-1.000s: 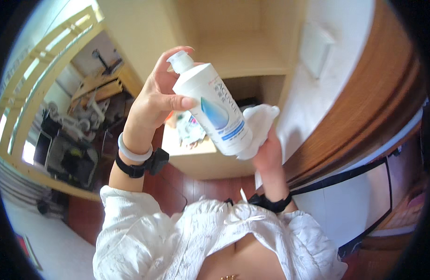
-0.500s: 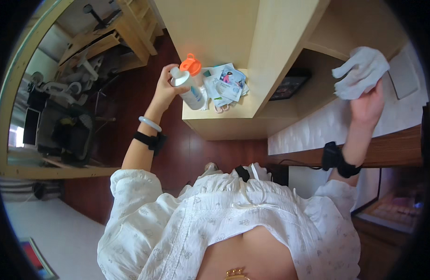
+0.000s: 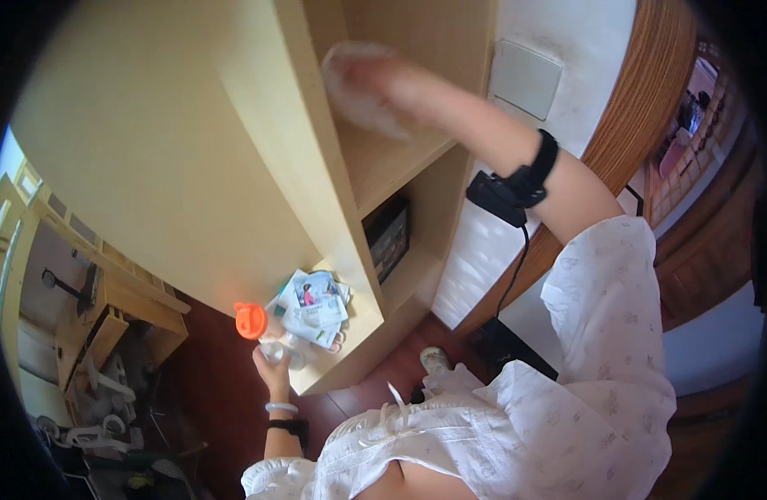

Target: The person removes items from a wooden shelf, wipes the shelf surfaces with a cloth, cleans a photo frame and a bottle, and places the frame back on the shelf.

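Note:
My left hand (image 3: pixel 273 372) is closed round a white bottle (image 3: pixel 293 357) at the front corner of the low shelf; the hand partly hides it. Just behind the bottle stands another bottle with an orange lid (image 3: pixel 251 320). Beside them lies a small pile of printed packets (image 3: pixel 312 304) in white and light blue. Reaching up across the cabinet, my right hand (image 3: pixel 382 83) is shut on a white cloth (image 3: pixel 350 79). Hand and cloth are smeared by motion, inside the upper compartment next to the upright panel.
The pale wooden cabinet (image 3: pixel 317 150) has a tall side panel at left. A dark picture frame (image 3: pixel 390 237) stands in its lower compartment. To the right are a white wall with a cover plate (image 3: pixel 525 79) and a brown wooden ledge (image 3: pixel 596 146). A desk (image 3: pixel 108 329) stands far left.
The view has turned to the right. My right hand has swung inward with the white cloth, up into the cabinet's upper compartment. My left hand stays at the white bottle by the packets.

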The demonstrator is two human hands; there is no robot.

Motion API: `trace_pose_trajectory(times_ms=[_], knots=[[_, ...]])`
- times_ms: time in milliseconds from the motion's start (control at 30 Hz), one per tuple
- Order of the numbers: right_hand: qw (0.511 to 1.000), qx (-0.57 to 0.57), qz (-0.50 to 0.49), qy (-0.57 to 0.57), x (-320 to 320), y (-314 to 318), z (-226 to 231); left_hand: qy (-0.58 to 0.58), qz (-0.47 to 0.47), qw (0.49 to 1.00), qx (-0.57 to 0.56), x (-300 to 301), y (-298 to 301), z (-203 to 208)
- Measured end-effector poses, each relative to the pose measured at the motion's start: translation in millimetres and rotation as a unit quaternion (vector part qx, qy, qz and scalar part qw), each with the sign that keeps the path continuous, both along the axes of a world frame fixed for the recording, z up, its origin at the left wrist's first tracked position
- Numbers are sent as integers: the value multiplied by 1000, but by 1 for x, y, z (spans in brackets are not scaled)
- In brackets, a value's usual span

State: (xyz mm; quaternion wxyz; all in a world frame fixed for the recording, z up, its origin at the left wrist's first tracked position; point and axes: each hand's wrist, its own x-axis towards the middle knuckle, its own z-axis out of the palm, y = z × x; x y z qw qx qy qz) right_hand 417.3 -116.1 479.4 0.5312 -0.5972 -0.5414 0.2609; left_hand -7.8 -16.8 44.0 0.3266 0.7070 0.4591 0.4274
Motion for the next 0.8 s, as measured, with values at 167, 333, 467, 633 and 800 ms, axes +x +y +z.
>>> trace_pose_trajectory(times_ms=[167, 333, 467, 633, 800], knots=[[851, -126, 215, -462, 6, 63, -35, 23, 12, 999, -40, 4, 0, 10], [785, -257, 232, -514, 25, 104, -16, 7, 20, 991, -132, -5, -3, 7], [785, -277, 168, -528, 45, 149, -15, -17, 31, 991, -133, -22, -13, 0], [744, -288, 215, -563, 40, 176, -22, -73, 122, 969, -203, -8, -43, 53], [735, -220, 336, -547, 7, 212, -33, -124, 245, 937, -215, -19, -57, 91]])
